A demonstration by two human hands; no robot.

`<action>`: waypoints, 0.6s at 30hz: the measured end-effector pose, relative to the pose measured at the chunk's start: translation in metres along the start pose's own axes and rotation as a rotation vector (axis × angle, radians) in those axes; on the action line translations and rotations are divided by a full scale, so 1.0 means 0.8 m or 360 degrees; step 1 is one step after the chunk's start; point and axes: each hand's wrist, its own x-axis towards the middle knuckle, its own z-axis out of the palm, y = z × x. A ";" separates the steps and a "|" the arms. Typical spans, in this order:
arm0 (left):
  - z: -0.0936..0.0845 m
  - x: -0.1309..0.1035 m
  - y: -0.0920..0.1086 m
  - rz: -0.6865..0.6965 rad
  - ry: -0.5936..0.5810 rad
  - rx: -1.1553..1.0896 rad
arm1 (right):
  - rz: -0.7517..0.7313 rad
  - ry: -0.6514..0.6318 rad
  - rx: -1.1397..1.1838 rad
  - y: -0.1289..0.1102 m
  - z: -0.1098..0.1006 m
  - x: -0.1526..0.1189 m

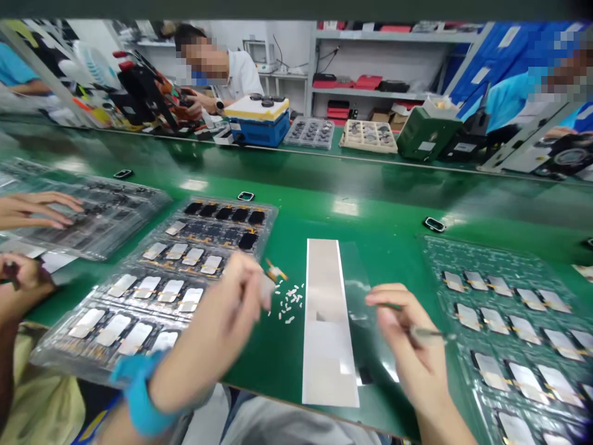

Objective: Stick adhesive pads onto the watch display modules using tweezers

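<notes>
My left hand (pixel 227 309), blurred by motion and with a blue band at its wrist, pinches a small pale-backed screen module (pixel 267 289). An orange flex cable (pixel 277 271) sticks out beyond the fingers. Small white scraps (pixel 290 300) lie scattered on the green bench just right of it. My right hand (pixel 410 340) is closed around thin tweezers (pixel 428 332), beside a long strip sheet (pixel 328 352) with a clear film (pixel 359 278) at its edge. Left of my hands, a clear tray (pixel 222 238) holds rows of dark and silver-backed screen modules.
A second tray (pixel 523 334) of silver-backed modules stands at right. Small black frames (pixel 434 224) lie on the bench. A neighbour's hand (pixel 41 209) rests on stacked trays (pixel 111 213) at left. Across the bench, a person works near a blue box (pixel 259 127).
</notes>
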 end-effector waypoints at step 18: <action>0.119 -0.055 -0.018 -0.0129 -0.0111 -0.0777 | -0.0659 -0.0436 -0.0656 0.012 0.044 -0.008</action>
